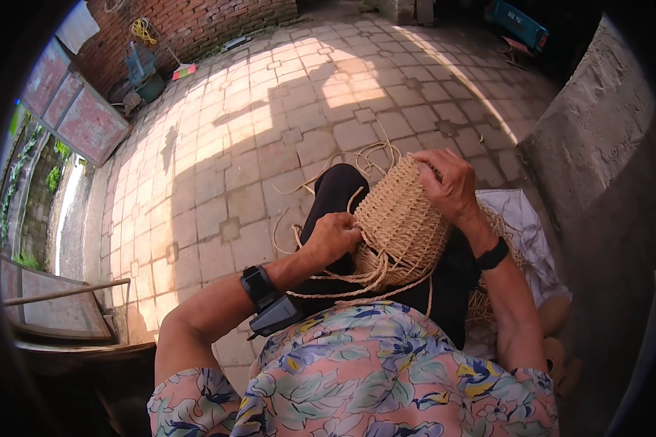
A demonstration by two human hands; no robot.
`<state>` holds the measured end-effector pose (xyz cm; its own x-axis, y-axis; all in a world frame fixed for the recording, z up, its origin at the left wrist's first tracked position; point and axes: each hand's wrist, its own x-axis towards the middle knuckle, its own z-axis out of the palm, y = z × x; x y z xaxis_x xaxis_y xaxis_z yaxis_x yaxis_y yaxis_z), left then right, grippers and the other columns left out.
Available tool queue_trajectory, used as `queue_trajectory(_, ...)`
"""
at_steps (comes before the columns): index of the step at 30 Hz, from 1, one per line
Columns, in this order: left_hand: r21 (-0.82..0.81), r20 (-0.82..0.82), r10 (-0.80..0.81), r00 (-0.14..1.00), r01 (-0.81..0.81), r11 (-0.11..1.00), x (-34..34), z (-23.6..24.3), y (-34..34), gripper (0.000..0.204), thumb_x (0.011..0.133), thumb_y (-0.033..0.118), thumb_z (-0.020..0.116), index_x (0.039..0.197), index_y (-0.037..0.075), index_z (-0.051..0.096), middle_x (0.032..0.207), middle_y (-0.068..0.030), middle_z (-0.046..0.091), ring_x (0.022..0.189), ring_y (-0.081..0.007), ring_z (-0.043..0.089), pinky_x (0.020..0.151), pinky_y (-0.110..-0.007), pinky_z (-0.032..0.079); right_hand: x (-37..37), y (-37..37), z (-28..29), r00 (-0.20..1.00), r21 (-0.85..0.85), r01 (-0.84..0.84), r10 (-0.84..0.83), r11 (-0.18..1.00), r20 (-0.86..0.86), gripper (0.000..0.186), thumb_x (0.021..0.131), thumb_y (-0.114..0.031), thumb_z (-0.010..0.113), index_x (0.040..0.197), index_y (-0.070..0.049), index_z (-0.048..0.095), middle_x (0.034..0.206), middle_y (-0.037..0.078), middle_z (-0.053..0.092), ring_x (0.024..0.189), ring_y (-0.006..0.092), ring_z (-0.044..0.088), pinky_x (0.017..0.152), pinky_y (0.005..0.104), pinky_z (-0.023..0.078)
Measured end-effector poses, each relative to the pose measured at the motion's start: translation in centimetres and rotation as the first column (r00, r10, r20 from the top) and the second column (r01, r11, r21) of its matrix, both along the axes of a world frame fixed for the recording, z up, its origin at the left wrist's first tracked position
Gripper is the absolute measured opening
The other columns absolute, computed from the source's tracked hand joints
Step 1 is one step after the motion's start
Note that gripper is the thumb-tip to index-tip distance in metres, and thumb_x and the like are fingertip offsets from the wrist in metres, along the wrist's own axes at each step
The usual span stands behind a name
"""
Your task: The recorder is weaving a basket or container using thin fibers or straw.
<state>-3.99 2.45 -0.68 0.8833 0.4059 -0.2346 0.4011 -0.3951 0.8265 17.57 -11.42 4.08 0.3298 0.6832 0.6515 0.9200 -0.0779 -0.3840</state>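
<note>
A half-woven straw basket [397, 218] lies tilted on my dark-trousered legs, with loose twisted cords [375, 278] hanging around it and trailing beyond its far side. My left hand [337, 234] is closed at the basket's left side, fingertips pinched on the cord there. My right hand [448, 182] grips the basket's upper right end, its fingers curled over the edge. A black band sits on each wrist, and a grey device is beside the left one.
A white sack [525, 240] with more cord lies at my right, beside a rough wall [590, 124]. Weathered panels [73, 102] stand at the left. A dustpan [184, 70] rests near the brick wall [204, 22], across the paved yard [262, 167]. A blue object [519, 26] is at back right.
</note>
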Motion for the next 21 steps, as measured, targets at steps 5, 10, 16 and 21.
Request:
queue_trajectory(5,-0.627,-0.088,0.113,0.990,-0.143,0.766,-1.2,-0.4,0.1,0.011,0.091,0.014,0.060,0.092,0.004,0.063,0.076,-0.0064,0.068,0.053,-0.0078,0.056,0.050,-0.023,0.049,0.9,0.0,-1.6,0.987,0.060,-0.107,0.113,0.992,-0.116,0.021,0.076,-0.004,0.059,0.095,-0.003,0.068,0.086,0.013,0.068,0.077,0.0319,0.063,0.071,0.0386,0.051)
queue_trajectory(10,-0.886,-0.083,0.052,0.995,-0.098,0.454,-1.8,0.4,2.1,0.014,0.096,0.016,0.060,0.099,0.003,0.063,0.079,-0.0068,0.070,0.055,-0.0087,0.061,0.051,-0.023,0.054,0.6,-0.3,-2.0,0.953,0.053,-0.076,0.088,0.996,-0.291,0.018,0.079,-0.006,0.060,0.095,-0.001,0.067,0.086,0.014,0.068,0.077,0.0316,0.064,0.070,0.0381,0.050)
queue_trajectory(16,-0.734,-0.028,-0.067,0.997,0.025,0.679,-1.2,1.6,1.9,0.014,0.096,0.018,0.059,0.095,0.005,0.062,0.076,-0.0029,0.070,0.055,-0.0068,0.060,0.050,-0.021,0.052,0.2,2.4,-2.5,0.944,-0.280,0.146,-0.219,0.949,-0.249,0.028,0.083,-0.026,0.060,0.093,-0.001,0.067,0.089,0.019,0.068,0.081,0.0361,0.065,0.075,0.0443,0.050)
queue_trajectory(21,-0.644,-0.046,-0.077,0.996,0.030,0.765,-1.0,2.1,1.9,0.014,0.094,0.017,0.062,0.094,0.003,0.062,0.073,-0.0042,0.068,0.053,-0.0070,0.057,0.049,-0.020,0.048,-0.4,3.2,-3.7,0.934,-0.415,0.148,-0.265,0.898,-0.238,0.035,0.084,-0.035,0.057,0.094,-0.003,0.068,0.091,0.021,0.069,0.087,0.0391,0.064,0.080,0.0492,0.050)
